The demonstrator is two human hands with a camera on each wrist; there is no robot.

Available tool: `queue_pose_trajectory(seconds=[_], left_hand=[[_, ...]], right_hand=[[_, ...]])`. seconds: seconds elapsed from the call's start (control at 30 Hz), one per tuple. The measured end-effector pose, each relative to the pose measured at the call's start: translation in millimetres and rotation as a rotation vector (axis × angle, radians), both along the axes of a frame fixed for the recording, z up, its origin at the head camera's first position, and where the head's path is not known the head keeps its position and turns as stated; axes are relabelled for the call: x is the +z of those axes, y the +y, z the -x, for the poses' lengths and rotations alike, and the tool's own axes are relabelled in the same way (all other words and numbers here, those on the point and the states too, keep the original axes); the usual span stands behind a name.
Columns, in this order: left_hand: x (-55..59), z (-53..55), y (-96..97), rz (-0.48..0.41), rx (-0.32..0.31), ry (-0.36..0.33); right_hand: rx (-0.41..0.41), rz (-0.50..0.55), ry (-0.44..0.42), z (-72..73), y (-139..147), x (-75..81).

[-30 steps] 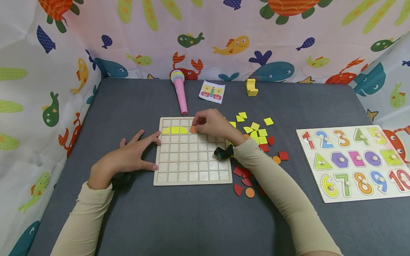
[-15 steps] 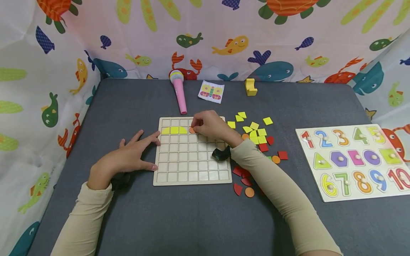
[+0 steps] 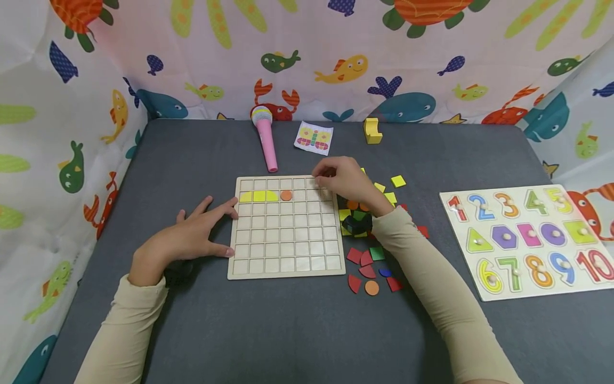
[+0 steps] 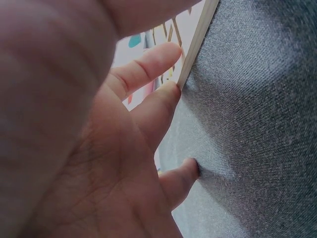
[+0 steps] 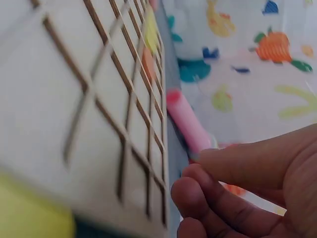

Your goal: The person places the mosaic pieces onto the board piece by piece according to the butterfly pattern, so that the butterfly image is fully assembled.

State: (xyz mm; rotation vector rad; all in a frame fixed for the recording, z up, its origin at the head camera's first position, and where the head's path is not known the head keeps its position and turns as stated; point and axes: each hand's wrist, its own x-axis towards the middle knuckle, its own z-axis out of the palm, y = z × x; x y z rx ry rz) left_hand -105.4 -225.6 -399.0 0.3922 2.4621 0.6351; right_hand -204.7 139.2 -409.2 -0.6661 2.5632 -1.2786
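Observation:
A pale wooden grid board lies flat on the dark table. In its second row sit several yellow tiles side by side, and to their right an orange round tile. My left hand is spread at the board's left edge, fingertips against the rim; the left wrist view shows the straight fingers touching that edge. Over the board's upper right corner is my right hand, fingers loosely bent. In the right wrist view its thumb lies near the fingertips, with no tile showing between them.
Loose red tiles, plus yellow, green, orange and blue ones, lie right of the board, partly hidden by the right arm. Behind stand a pink toy microphone, a butterfly picture card and a yellow block. A number puzzle lies far right.
My right hand has let go of the orange round tile, which stays in the grid's second row, and has moved right and slightly back. The left hand keeps its place.

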Motion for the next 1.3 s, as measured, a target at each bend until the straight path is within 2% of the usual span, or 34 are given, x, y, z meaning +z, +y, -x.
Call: queue_pose_trajectory(seconds=[0.17, 0.37, 0.5, 0.63, 1.0, 1.17, 1.3], left_hand=[[0.6, -0.5, 0.1, -0.002, -0.002, -0.002], [0.4, 0.0, 0.4, 0.013, -0.002, -0.012], [0.0, 0.7, 0.1, 0.008, -0.006, -0.005], [-0.3, 0.8, -0.4, 0.012, -0.007, -0.004], [0.6, 0.3, 0.1, 0.007, -0.005, -0.005], [0.7, 0.3, 0.2, 0.011, -0.005, -0.002], [0.5, 0.7, 0.1, 0.018, -0.005, -0.003]], right_hand=[[-0.104, -0.022, 0.002, 7.2, 30, 4.9], [-0.184, -0.09, -0.054, 12.8, 58, 5.3], [-0.195, -0.164, -0.11, 15.6, 72, 1.6], [-0.164, -0.217, -0.13, 16.2, 80, -0.6], [-0.133, -0.302, -0.028, 16.4, 82, -3.6], [-0.252, -0.246, -0.004, 15.6, 80, -4.4], [-0.335, -0.16, 0.068, 14.7, 77, -6.3]])
